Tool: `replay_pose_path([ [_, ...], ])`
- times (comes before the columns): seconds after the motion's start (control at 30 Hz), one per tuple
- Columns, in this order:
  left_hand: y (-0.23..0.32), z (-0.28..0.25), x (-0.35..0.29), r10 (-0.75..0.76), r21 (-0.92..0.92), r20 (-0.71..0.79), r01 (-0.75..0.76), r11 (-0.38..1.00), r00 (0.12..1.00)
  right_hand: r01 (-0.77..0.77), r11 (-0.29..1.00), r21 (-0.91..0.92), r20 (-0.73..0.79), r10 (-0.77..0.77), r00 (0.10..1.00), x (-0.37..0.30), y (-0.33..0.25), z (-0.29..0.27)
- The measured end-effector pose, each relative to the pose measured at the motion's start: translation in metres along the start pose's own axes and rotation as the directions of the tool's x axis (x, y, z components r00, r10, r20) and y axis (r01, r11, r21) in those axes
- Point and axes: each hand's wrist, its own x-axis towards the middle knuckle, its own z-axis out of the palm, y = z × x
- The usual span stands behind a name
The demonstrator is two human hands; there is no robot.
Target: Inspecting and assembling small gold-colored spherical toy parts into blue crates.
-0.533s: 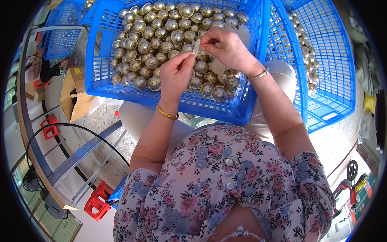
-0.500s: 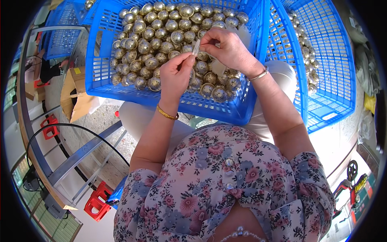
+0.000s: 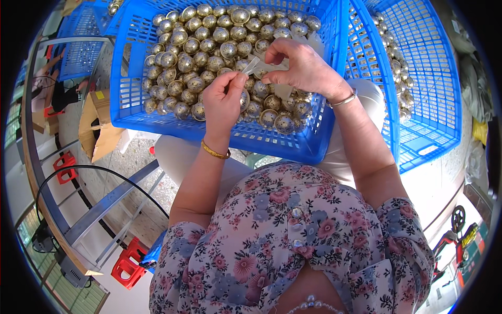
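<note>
Pinched between thumb and forefinger of the left hand (image 3: 222, 102), a clear plastic strip (image 3: 253, 65) has its far end free, presumably for access, above metal balls (image 3: 185, 64) in a blue crate (image 3: 209, 137) set within easy reach; the right hand (image 3: 309, 69), thumb and forefinger spread, seems empty just right.

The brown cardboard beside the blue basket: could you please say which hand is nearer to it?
Left. The left hand is right of the brown cardboard, over the blue basket, pinching clear plastic; the right hand is farther right, over the same basket.
</note>
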Motion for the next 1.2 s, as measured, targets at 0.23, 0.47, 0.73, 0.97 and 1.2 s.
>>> replay_pose_path([
  [0.23, -0.001, 0.003, -0.001, 0.002, -0.009, 0.026, -0.002, 1.0, 1.0, -0.025, 0.979, 0.203, -0.032, 0.032, 0.999, 0.002, 0.005, 0.016],
  [0.47, -0.001, 0.005, -0.002, -0.026, -0.005, 0.055, 0.026, 1.0, 0.998, 0.061, 0.986, 0.153, -0.121, -0.042, 0.992, 0.0, 0.003, 0.014],
  [0.73, -0.002, 0.005, -0.001, 0.173, 0.108, -0.009, -0.171, 0.979, 0.985, 0.06, 0.988, 0.142, -0.131, -0.041, 0.991, 0.001, 0.005, 0.013],
  [0.97, -0.002, 0.004, -0.001, 0.103, 0.11, -0.027, -0.1, 0.989, 0.994, -0.106, 0.964, 0.243, 0.023, 0.103, 0.994, -0.002, -0.005, 0.006],
  [1.2, 0.002, 0.006, 0.001, 0.129, 0.09, -0.023, -0.126, 0.988, 0.991, -0.173, 0.805, 0.567, 0.089, 0.149, 0.985, 0.002, 0.007, 0.022],
])
